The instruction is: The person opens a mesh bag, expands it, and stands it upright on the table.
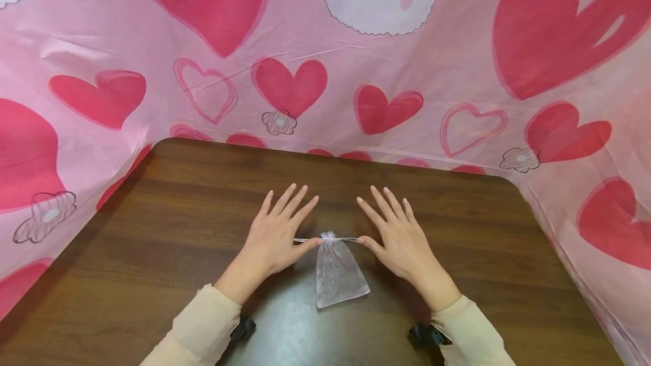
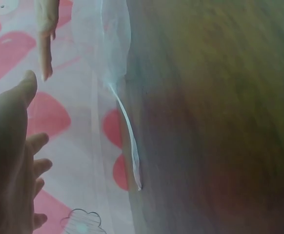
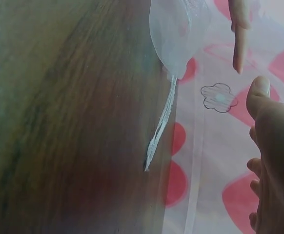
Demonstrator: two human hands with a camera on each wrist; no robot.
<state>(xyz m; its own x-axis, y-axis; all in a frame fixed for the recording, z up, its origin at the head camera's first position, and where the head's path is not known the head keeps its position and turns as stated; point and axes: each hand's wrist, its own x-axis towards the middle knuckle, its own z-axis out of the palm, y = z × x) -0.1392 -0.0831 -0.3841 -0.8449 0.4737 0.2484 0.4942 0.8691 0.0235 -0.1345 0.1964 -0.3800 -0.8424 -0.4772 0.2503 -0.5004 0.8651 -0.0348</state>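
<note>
- Left of the sheer pouch (image 1: 339, 275), the left hand (image 1: 274, 240) is spread wide over the wooden table (image 1: 152, 230), grasping nothing. If it came down carelessly, its thumb could drag the pouch askew.
- Between that hand and the pouch's neck runs the left cord (image 1: 301, 239). From the head view it seems to meet the thumb, but the left wrist view shows them apart; misjudging that gap could mean pinching nothing.
- At the middle, the pouch lies on the table, gathered neck on the far side, broad bottom nearer. Being light, it would probably slide or twist if just one cord were tugged.
- Beyond the neck, the right cord (image 1: 348, 239) looks like paired thin strands; catching only one could make the pull uneven.
- Farthest right, the right hand (image 1: 407, 242) is likewise fanned out with nothing in its grasp, thumb clear of the cord; mistimed against the other hand, it might gather the neck lopsidedly.
</note>
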